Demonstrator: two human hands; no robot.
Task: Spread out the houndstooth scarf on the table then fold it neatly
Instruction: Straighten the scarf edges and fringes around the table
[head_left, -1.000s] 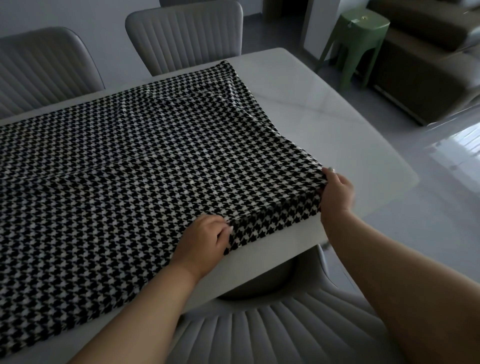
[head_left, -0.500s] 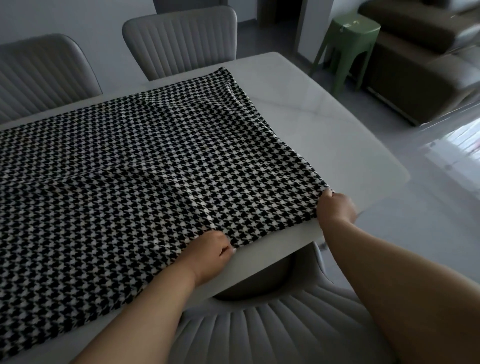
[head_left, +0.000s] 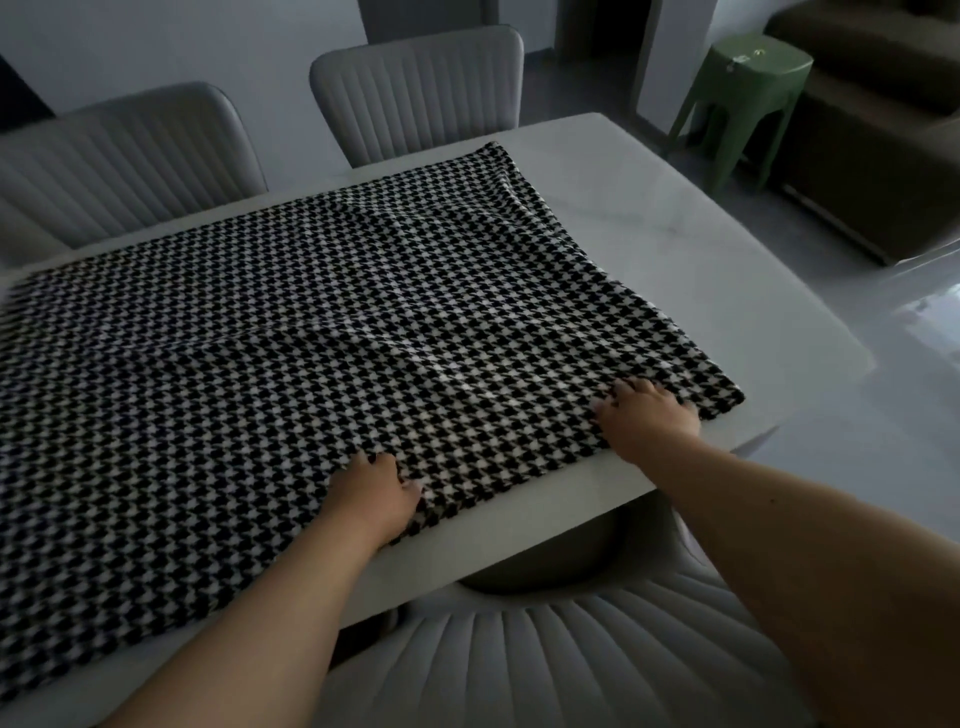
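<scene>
Both hands are working the near edge of the scarf (head_left: 322, 332). Nearest, a chair (head_left: 545, 654) is sitting tucked below the wrists. The left hand (head_left: 371, 496) is resting on the cloth with fingers bent, seemingly pinching the hem, though the grip is hard to make out; the right hand (head_left: 647, 418) is lying flatter beside the corner, fingers spread and pressing. Beyond the fingertips the scarf is lying along the table (head_left: 675, 218), soft ripples running ahead of the right hand. Judging by those, smoothing outward from both palms while keeping the hem parallel to the table edge should be flattening it well before folding.
</scene>
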